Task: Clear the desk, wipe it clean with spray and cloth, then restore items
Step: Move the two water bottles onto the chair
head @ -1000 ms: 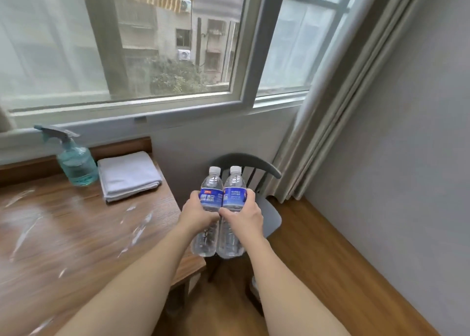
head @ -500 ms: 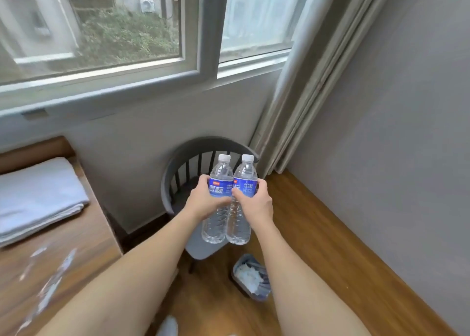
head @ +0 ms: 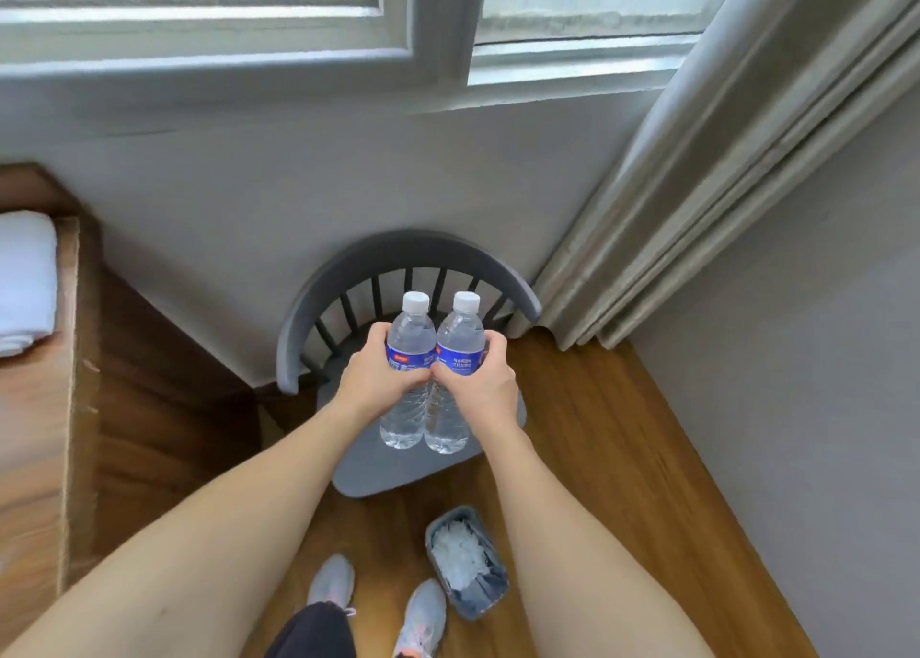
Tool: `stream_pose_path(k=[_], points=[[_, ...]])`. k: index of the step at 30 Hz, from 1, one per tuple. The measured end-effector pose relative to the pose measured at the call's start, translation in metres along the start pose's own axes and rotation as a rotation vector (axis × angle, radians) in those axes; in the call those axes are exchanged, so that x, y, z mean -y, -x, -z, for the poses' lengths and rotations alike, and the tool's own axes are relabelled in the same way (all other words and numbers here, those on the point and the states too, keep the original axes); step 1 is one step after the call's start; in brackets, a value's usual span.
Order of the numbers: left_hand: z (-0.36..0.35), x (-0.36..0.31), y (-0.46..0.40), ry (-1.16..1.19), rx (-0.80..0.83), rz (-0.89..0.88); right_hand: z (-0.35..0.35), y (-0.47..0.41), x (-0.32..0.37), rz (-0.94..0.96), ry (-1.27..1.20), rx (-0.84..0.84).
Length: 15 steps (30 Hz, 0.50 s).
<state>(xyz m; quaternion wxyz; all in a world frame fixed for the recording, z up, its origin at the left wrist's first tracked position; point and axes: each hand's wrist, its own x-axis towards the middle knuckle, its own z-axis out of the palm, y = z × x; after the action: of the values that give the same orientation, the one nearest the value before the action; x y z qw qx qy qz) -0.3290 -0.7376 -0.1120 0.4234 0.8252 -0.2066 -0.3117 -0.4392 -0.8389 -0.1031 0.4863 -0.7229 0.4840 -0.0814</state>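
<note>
Wooden flooring and a grey wall under the window are framing the scene, with the brown wooden desk (head: 35, 408) and one folded white cloth (head: 25, 279) lying well to the left of the left hand (head: 378, 383). That hand is gripping one clear plastic water bottle with a blue label (head: 410, 338), and the right hand (head: 480, 388) is gripping a second identical clear bottle (head: 460, 341) touching the first, both hanging upright over the seat of the one grey spindle-back chair (head: 398, 463). To do this well, I judge the hands should be lowering both bottles together, bases flat on the middle of the seat, easing off only once they are standing steady; one small grey bin of white scraps (head: 468, 558) is sitting on the floor below the right forearm.
</note>
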Motion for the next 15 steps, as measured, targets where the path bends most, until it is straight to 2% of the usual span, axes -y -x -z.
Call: stream_pose_path(k=[5, 15], points=[[-0.018, 0.031, -0.050, -0.045, -0.102, 0.091, -0.034, -0.068, -0.022, 0.031, 0.026, 0.093], [-0.055, 0.110, -0.191, -0.037, -0.181, 0.188, -0.123, -0.212, -0.073, 0.042, 0.073, 0.099]])
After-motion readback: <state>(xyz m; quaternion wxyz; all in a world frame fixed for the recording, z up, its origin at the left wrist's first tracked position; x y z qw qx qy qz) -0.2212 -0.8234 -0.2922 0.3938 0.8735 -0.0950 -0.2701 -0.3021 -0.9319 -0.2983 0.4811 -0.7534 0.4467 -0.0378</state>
